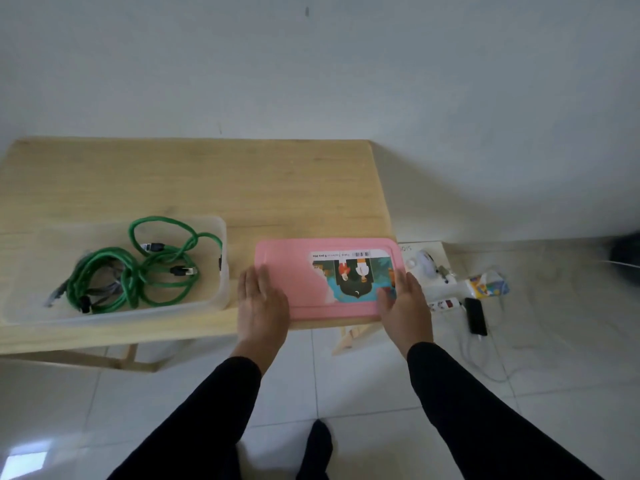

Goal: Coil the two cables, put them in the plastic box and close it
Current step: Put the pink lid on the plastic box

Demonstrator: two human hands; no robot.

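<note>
Between both hands (263, 299), lid (304, 289) crosswise.

Soft even daylight, faint shadows, slight blur, wide-angle bending at edges, window glare on floor tiles (27, 462)

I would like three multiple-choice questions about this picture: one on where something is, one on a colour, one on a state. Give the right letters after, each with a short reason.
1. Where does the pink lid lie?
A. on the table, right of the plastic box
B. on the box
C. on the floor

2. What colour is the brighter cable in the plastic box?
A. red
B. green
C. yellow

3. What state is the box in?
A. closed
B. upside down
C. open, cables inside

Answers:
1 A: the lid rests on the table between the left hand and the right hand.
2 B: its loops are green.
3 C: nothing covers the box.
</note>
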